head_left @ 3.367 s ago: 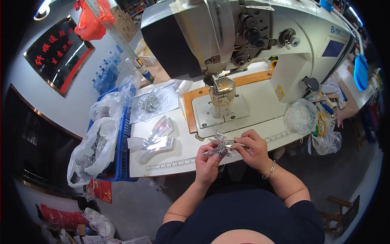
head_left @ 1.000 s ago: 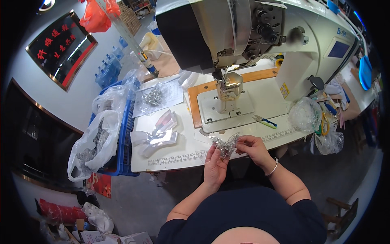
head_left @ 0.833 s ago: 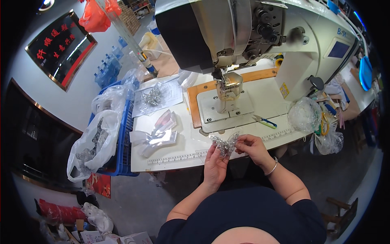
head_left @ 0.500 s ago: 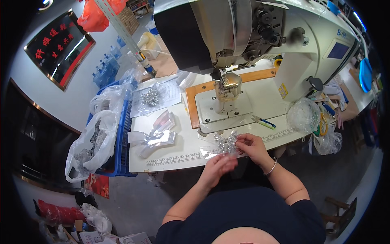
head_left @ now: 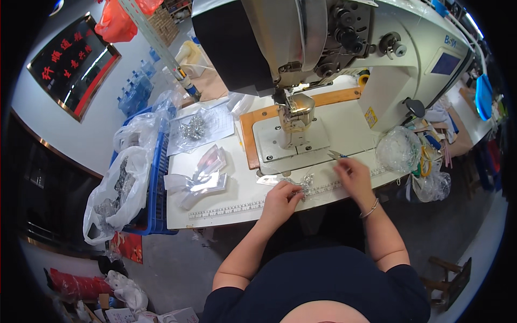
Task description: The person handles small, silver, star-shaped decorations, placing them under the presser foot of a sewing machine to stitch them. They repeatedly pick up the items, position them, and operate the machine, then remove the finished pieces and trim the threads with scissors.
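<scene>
A silver beaded ornament with a lacy outline [head_left: 308, 183] lies at the table's front edge, partly covered by my left hand [head_left: 281, 202]. My left thumb and fingers pinch its left side, where a piece of clear film [head_left: 269, 180] sticks out. Further right, my right hand [head_left: 355, 178] is over a small pair of thread snips [head_left: 337, 155]. Its thumb and fingers are slightly blurred and look apart; they cover the snips' handle, while the blades point left on the table.
The sewing machine [head_left: 295, 121] stands just beyond my hands. Clear plastic sheets [head_left: 200, 180] and a bag of silver ornaments [head_left: 193, 128] lie at left, beside a blue crate [head_left: 158, 188] with plastic bags. A clear round bundle [head_left: 398, 149] sits at right. A ruler strip [head_left: 231, 209] follows the front edge.
My right hand has let go of the ornament and moved right to the snips. My left hand has moved up onto the ornament, which now lies lower on the table. The view has shifted slightly.
</scene>
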`<action>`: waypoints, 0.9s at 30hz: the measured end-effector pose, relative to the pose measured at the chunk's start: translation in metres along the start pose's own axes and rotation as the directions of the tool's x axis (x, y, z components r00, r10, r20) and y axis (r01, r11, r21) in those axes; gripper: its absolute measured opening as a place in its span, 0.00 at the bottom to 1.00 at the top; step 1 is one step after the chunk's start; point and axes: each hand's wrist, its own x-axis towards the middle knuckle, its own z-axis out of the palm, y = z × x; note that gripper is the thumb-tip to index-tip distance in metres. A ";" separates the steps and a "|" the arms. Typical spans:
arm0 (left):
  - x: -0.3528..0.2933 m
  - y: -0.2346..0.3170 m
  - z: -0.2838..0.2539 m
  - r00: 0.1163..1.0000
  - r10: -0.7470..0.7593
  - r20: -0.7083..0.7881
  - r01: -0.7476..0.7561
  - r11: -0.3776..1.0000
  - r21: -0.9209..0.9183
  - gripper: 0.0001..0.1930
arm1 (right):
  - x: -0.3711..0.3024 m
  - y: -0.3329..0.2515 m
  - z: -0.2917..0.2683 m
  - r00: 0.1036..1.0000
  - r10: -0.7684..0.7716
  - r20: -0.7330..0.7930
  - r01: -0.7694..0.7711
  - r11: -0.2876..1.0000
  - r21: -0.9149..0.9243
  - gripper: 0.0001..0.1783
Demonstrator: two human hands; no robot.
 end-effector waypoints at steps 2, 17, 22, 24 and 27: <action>0.000 -0.008 0.002 0.999 0.000 -0.037 0.001 1.000 0.022 0.05 | 0.012 0.014 -0.015 0.937 -0.343 -0.062 0.305 0.893 -0.331 0.14; -0.002 -0.007 0.009 0.988 -0.009 -0.154 0.016 0.999 0.046 0.04 | -0.031 -0.033 0.004 0.900 -0.315 0.302 0.389 0.894 -0.225 0.13; -0.004 -0.008 0.010 0.987 -0.008 -0.162 0.016 0.999 0.047 0.04 | -0.029 -0.033 0.022 0.907 -0.335 0.256 0.398 0.879 -0.263 0.08; -0.004 -0.008 0.010 0.987 -0.002 -0.158 0.011 0.998 0.057 0.04 | -0.025 -0.036 0.024 0.898 -0.347 0.271 0.417 0.868 -0.271 0.07; -0.004 -0.010 0.010 0.988 -0.005 -0.153 0.015 0.998 0.060 0.04 | -0.021 -0.037 0.025 0.890 -0.359 0.283 0.434 0.857 -0.277 0.07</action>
